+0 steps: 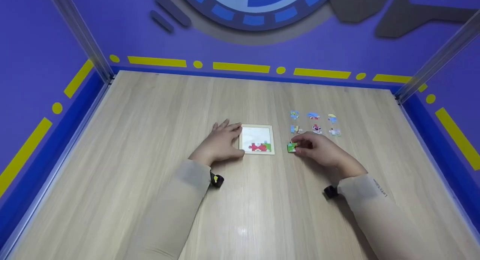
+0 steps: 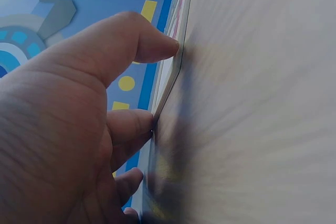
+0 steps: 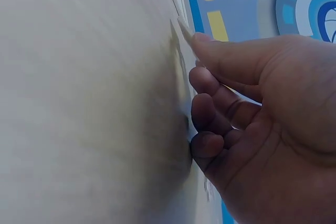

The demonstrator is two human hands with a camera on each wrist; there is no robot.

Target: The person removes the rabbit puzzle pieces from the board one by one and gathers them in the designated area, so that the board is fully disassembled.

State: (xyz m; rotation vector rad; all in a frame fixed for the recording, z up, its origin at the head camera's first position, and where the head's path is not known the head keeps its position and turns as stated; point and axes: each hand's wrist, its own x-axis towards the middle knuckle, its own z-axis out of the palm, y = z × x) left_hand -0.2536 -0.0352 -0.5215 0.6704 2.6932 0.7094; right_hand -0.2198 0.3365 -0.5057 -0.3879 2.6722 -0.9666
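In the head view a small square puzzle tray (image 1: 273, 141) with a pale wooden rim lies on the table. Red and green joined pieces (image 1: 258, 147) fill part of its bottom edge. My left hand (image 1: 221, 142) rests at the tray's left side, thumb at the lower corner and forefinger at the upper one. In the left wrist view the thumb (image 2: 157, 46) touches the rim. To the right of the tray, my right hand (image 1: 318, 147) pinches a green puzzle piece (image 1: 291, 147) between thumb and fingers. From the right wrist that piece (image 3: 185, 31) shows edge-on, tilted just over the table.
Beyond the right hand, several loose puzzle pieces lie in two rows, among them a blue-and-red one (image 1: 313, 115) and a pale one (image 1: 335, 132). The wooden table (image 1: 240, 200) meets a blue wall (image 1: 240, 46) at the back and side panels left and right.
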